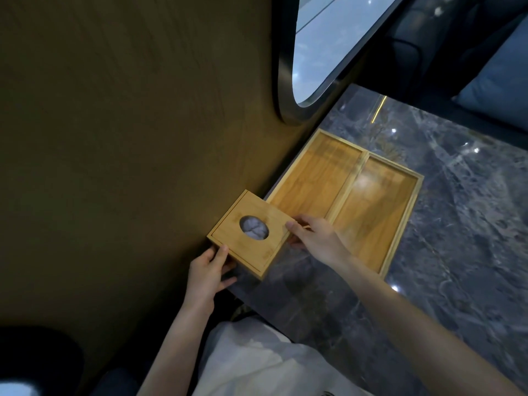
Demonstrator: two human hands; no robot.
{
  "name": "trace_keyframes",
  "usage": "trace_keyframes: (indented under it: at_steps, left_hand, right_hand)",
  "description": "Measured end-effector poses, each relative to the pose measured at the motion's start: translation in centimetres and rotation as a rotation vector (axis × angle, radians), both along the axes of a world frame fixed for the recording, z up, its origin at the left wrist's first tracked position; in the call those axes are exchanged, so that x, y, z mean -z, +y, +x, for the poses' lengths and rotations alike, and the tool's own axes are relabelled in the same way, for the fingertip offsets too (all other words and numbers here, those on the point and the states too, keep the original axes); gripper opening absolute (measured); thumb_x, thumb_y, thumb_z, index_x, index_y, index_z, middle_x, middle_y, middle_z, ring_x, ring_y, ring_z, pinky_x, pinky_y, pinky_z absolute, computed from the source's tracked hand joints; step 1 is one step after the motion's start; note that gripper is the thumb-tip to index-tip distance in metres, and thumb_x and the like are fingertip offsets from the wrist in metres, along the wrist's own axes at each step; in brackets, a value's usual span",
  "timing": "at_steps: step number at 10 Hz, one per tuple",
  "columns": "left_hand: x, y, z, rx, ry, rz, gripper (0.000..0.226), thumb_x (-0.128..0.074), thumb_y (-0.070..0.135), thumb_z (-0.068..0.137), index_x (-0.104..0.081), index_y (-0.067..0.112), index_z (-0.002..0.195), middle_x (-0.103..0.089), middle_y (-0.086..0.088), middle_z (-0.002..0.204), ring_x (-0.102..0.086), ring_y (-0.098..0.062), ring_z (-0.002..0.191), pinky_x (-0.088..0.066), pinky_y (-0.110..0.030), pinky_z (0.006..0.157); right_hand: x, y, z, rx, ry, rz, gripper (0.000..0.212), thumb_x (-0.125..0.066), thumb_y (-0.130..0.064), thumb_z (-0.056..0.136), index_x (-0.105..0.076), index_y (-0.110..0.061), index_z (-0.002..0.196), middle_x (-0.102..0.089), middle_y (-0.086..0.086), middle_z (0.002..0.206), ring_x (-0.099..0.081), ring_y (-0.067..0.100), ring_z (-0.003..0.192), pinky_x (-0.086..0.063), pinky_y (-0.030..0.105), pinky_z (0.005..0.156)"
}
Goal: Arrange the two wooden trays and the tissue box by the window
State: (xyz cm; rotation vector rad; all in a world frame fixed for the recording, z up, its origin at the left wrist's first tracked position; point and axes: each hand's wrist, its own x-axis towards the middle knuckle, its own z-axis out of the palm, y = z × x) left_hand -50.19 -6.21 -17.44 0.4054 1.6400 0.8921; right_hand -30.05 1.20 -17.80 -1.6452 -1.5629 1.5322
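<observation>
Two shallow wooden trays lie side by side on a dark marble table (445,252). The left tray (311,178) sits against the wall; the right tray (374,212) touches its long edge. A square wooden tissue box (251,232) with an oval hole showing white tissue is held at the near end of the left tray, against the wall. My left hand (208,270) grips the box's near left corner. My right hand (314,235) holds its right side, thumb on top.
An oval dark-framed window (317,52) is set in the brown wall (128,138) beyond the trays. A blue cushion (497,81) rests at the far right. White fabric (257,361) covers my lap below the table's near edge.
</observation>
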Motion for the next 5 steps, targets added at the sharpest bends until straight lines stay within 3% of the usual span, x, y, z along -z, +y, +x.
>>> trace_keyframes:
  at_steps: [1,2,3,4,5]
  left_hand:
    - [0.0,0.2,-0.1,0.086,0.099,-0.038,0.031,-0.044,0.029,0.093,-0.056,0.012,0.116,-0.062,-0.008,0.106,-0.062,-0.020,0.093,-0.054,-0.037,0.073]
    - [-1.3,0.3,-1.1,0.334,0.440,0.001,0.029,-0.043,0.033,0.092,-0.065,0.014,0.089,-0.068,-0.008,0.088,-0.065,-0.019,0.082,-0.053,-0.041,0.081]
    - [-3.5,0.5,-1.7,0.507,0.723,0.133,0.030,-0.045,0.033,0.091,-0.064,0.018,0.073,-0.069,-0.007,0.072,-0.065,-0.018,0.071,-0.053,-0.035,0.069]
    - [-6.6,1.9,-0.8,0.626,0.628,0.236,0.023,-0.048,0.031,0.090,-0.066,0.022,0.078,-0.069,-0.002,0.077,-0.065,-0.012,0.074,-0.049,-0.024,0.066]
    - [-10.2,4.9,1.2,0.648,0.404,0.404,0.020,-0.050,0.022,0.089,-0.069,0.018,0.085,-0.071,-0.004,0.085,-0.067,-0.013,0.079,-0.050,-0.024,0.071]
  right_hand:
    - [0.0,0.0,-0.1,0.012,-0.019,-0.014,0.035,-0.050,-0.034,0.092,-0.059,-0.011,0.117,-0.066,0.006,0.107,-0.066,0.015,0.092,-0.057,0.037,0.084]
    - [-0.8,0.0,0.3,0.043,0.005,-0.079,0.039,-0.050,-0.036,0.091,-0.052,-0.016,0.125,-0.062,0.002,0.115,-0.064,0.015,0.097,-0.056,0.025,0.078]
    - [-2.6,0.2,1.6,-0.121,-0.136,0.009,0.034,-0.048,-0.039,0.092,-0.055,-0.022,0.120,-0.058,-0.007,0.108,-0.057,0.008,0.096,-0.043,0.017,0.074]
    - [-5.9,0.5,3.0,-0.110,-0.154,0.065,0.027,-0.048,-0.032,0.093,-0.059,-0.018,0.113,-0.064,0.001,0.108,-0.060,0.011,0.092,-0.044,0.021,0.072]
    - [-10.5,-0.1,4.7,0.139,0.074,0.217,0.019,-0.049,-0.021,0.093,-0.064,-0.015,0.104,-0.069,0.011,0.104,-0.066,0.018,0.087,-0.050,0.026,0.072]
